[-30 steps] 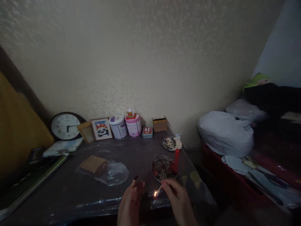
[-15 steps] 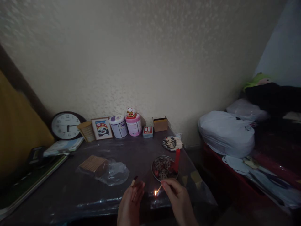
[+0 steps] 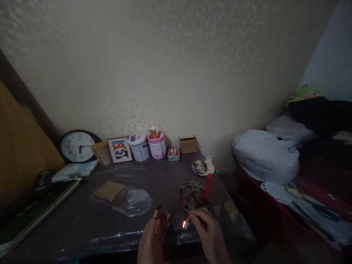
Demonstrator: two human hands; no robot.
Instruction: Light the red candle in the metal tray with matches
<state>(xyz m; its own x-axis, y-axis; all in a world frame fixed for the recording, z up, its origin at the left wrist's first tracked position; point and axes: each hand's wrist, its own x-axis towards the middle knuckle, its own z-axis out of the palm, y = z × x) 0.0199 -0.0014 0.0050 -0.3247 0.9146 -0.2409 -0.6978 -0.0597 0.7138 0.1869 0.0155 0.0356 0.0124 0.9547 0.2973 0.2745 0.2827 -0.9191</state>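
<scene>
head view, and it's all at the lower centre of the frame: the right hand has a burning match pinched between thumb and fingertips, its head angled down to the left, and there's the flame, bright orange-white, in the gap between the two hands! across that gap, the left hand stands with palm turned inward, fingers curved, grasping a small dark-tipped piece that pokes up past the thumb; how tightly those fingers press, i cannot tell. just above the right hand, a round tray carries dark, speckled matter, and at its right side rises a red candle, tilted slightly, no flame on its top. look farther up and right: a small plate loaded with matchsticks, pale shafts to the right, dark ends to the left. over at left of centre, a brown ribbed block lies partly in a clear plastic bag on the dark table. and along the wall, left to right: a round clock, a yellowish cup, a framed panda picture, a white-and-purple tub, a pink tub topped by a cat figurine, a little tin, an open cardboard box.
</scene>
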